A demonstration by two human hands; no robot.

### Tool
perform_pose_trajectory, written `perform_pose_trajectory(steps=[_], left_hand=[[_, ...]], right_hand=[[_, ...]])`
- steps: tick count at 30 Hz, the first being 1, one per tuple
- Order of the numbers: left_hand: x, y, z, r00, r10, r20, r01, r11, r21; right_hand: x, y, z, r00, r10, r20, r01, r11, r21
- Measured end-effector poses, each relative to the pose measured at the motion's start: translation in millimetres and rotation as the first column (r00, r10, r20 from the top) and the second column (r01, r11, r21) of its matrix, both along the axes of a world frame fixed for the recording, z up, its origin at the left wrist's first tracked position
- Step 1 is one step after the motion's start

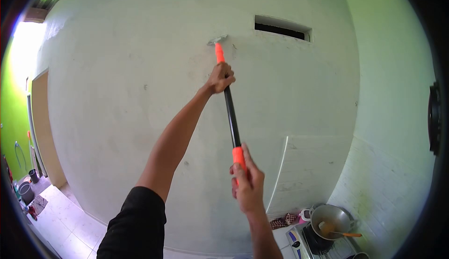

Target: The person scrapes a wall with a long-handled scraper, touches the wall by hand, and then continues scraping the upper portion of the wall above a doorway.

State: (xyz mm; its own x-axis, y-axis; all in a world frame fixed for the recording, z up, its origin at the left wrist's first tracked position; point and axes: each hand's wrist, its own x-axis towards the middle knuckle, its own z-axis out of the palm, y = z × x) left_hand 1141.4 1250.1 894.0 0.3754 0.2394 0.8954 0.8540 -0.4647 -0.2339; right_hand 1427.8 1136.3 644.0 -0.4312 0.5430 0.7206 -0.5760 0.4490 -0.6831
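A long black pole with orange ends [231, 114] reaches up in front of me, tilted slightly to the left. Its small flat grey head [218, 39] lies at the pale wall [121, 118], left of a narrow slot. High on the shaft, just below the upper orange collar, my left hand [220, 77] is wrapped round the pole. Lower down, my right hand [249, 182] closes on the orange grip, with the index finger stretched along it. A black sleeve covers my upper left arm.
At the lower right a wok [333, 219] with an orange-handled utensil sits on a stove [301, 240]. The slot [282, 28] is cut into the upper wall. A doorway [43, 128] and a dark bucket [26, 192] are at the far left.
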Motion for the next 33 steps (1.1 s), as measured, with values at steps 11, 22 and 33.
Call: perform_pose_trajectory(steps=[11, 22, 33], left_hand=[[-7.9, -8.7, -61.1, 0.994, 0.001, -0.107, -0.003, 1.000, -0.027], [-24.2, 10.5, -1.4, 0.993, -0.112, -0.035, 0.112, 0.994, 0.011], [-31.5, 18.9, 24.3, 0.993, -0.114, -0.039, 0.116, 0.992, 0.047]], right_hand=[[-17.4, -3.8, -61.3, 0.999, -0.028, 0.033, 0.031, 0.997, -0.070], [-27.3, 1.0, -3.2, 0.996, -0.081, 0.031, 0.079, 0.996, 0.049], [-36.8, 17.6, 11.8, 0.982, -0.186, 0.028, 0.182, 0.977, 0.112]])
